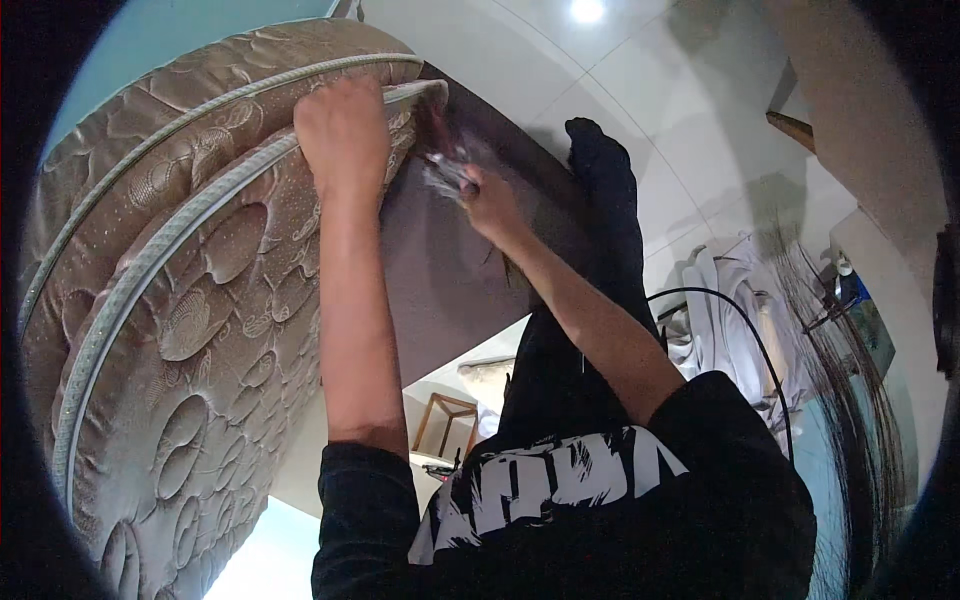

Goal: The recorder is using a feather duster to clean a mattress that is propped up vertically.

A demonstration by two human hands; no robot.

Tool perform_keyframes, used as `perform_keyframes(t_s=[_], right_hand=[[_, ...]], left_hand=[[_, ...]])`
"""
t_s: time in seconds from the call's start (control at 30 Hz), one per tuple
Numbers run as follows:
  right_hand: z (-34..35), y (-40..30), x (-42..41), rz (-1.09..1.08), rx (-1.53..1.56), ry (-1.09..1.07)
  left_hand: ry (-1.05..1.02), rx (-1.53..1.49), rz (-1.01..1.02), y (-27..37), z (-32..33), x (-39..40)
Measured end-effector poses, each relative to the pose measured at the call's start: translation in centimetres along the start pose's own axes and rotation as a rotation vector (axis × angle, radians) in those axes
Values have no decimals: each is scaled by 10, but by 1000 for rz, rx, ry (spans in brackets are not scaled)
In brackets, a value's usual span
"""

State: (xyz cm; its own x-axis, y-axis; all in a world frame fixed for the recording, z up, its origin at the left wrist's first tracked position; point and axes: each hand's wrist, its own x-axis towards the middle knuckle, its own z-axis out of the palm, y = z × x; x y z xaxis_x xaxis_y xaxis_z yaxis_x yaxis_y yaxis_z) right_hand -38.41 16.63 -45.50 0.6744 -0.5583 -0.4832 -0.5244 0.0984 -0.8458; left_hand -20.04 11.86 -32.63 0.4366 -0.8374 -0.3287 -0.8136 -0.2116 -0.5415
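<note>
A quilted, patterned beige mattress with pale corded piping stands tilted at the left. My left hand is closed like a fist on the piped edge near its upper corner; the fingertips are hidden. To the right of that corner, my right hand grips a shiny silvery object, blurred, so its kind cannot be told. Something dark reddish shows blurred between this object and the mattress corner. Below both hands lies a flat purplish-brown surface, partly covered by the mattress.
My black-clad leg and foot extend beside the purplish-brown surface, over a pale tiled floor. White cloth lies heaped at the right, near a black cable and long dark strands. A small wooden frame stands lower centre.
</note>
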Motion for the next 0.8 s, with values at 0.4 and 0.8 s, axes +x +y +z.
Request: perform_keyframes(t_s=[0.4, 0.8], right_hand=[[-3, 20, 40, 122, -242, -274], [18, 36, 58, -51, -58, 298]], left_hand=[[49, 26, 41, -3, 5, -8], [28, 107, 24, -2, 1, -18]])
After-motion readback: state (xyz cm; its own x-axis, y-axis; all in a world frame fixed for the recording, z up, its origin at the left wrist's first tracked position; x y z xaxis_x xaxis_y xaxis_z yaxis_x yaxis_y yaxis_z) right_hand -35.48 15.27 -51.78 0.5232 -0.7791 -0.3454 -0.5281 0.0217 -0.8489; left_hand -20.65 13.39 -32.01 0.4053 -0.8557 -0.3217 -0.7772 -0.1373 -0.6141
